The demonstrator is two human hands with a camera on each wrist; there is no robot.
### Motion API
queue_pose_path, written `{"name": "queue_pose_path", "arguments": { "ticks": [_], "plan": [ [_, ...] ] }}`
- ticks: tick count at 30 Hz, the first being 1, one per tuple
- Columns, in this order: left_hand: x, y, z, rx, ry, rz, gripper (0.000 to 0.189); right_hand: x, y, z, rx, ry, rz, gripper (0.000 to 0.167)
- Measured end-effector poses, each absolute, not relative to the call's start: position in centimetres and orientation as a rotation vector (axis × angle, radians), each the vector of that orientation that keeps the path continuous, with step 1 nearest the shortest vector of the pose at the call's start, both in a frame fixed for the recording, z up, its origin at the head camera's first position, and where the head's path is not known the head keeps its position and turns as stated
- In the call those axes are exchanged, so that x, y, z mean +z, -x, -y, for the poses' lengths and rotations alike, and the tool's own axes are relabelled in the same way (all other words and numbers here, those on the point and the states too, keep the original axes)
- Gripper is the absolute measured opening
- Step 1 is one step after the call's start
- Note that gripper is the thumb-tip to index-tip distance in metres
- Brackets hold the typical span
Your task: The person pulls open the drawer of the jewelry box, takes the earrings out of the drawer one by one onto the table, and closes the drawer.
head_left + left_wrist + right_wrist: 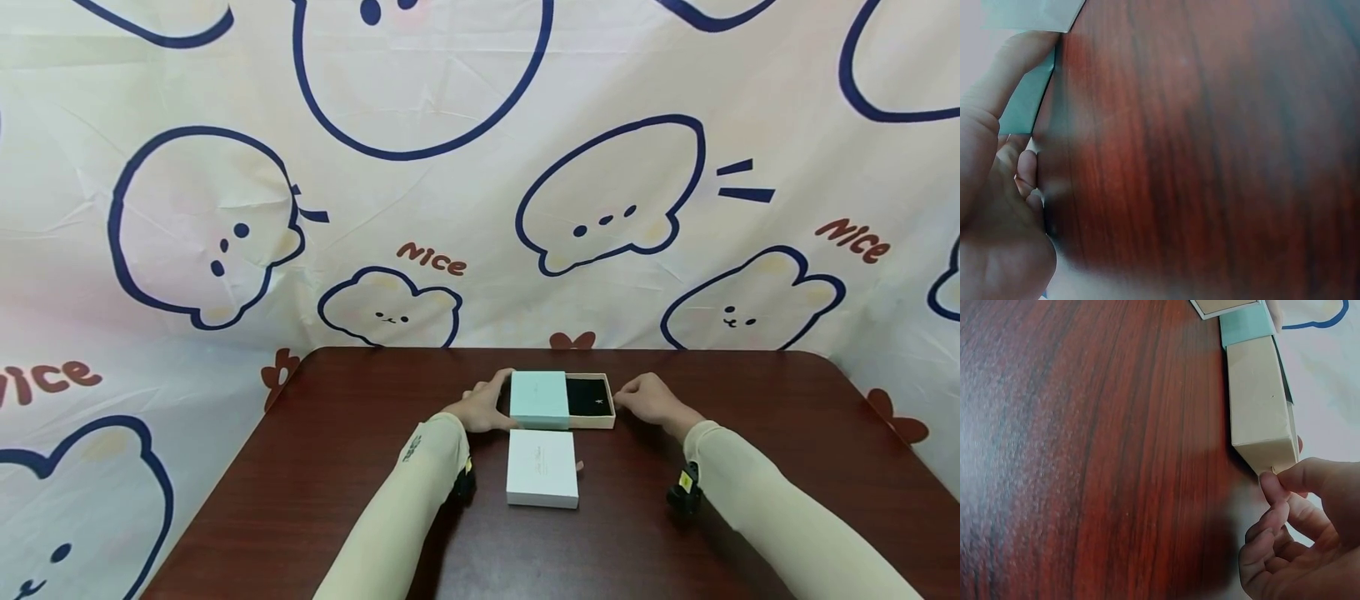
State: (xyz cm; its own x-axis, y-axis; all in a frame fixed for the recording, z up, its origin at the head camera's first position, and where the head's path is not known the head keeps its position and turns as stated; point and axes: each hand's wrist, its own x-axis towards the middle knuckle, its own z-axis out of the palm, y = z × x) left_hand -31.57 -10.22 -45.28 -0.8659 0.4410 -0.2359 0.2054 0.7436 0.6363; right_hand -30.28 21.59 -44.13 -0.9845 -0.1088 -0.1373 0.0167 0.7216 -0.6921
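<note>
Teal box (538, 400) near the table's (360, 467) far edge, its cream drawer (592, 423) projecting toward the right edge. Left hand (482, 408) grips the box's left end; right hand (654, 402), thumb to finger, pinches the drawer's outer end.

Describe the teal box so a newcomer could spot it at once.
Look to the far half of the dark brown table, between the left hand and the right hand. There sits the teal box, its cream tray sticking out toward the right. Its teal top and exposed black insert set it apart from the white box just nearer the camera.
</note>
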Motion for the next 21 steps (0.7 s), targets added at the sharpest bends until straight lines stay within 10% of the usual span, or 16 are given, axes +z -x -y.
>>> {"name": "queue_pose_path", "arguments": {
  "ticks": [21],
  "plan": [
    [-45.37, 31.78, 10.21, 0.850, -0.497, -2.578, 0.099, -44.16, 30.37, -22.58, -1.090, 0.026, -2.758, 0.025]
  ]
}}
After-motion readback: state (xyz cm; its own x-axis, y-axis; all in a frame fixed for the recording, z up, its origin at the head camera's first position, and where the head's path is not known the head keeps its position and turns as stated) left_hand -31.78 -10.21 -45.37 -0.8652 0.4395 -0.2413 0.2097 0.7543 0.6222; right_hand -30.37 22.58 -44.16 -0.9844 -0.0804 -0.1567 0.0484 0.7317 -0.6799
